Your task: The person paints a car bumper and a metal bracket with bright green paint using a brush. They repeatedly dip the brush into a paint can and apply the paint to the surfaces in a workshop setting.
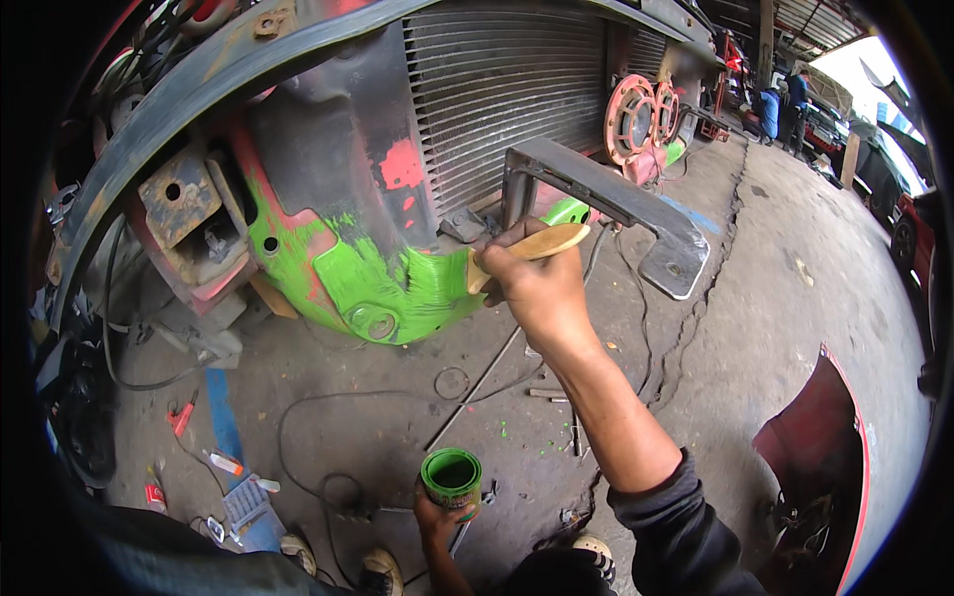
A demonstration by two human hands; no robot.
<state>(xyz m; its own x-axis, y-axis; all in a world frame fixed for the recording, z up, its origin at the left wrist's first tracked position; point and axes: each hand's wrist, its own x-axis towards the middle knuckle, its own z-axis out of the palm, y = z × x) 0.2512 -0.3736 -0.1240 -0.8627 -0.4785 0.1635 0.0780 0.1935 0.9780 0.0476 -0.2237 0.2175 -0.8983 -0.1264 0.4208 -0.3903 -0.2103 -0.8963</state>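
Near bracket edge [608,202], right fingers [503,264] clasp brush [549,241]; well apart, left fingers [452,516] clasp can [463,495].

Right grip [537,288] pinched, forearm [621,412] stretched forward; left grip [435,517] curled, low.

From my remote station I am looking across a grey concrete floor [795,328], which is showing dark stains. A long, jagged crack [735,199] is running through it toward the far end. At left, a worn blue stripe [223,412] is lying on the ground. At the far upper right, a ribbed roof [813,20] is stretching overhead, a post [766,45] is rising toward it, and white daylight [861,72] is glaring alongside.
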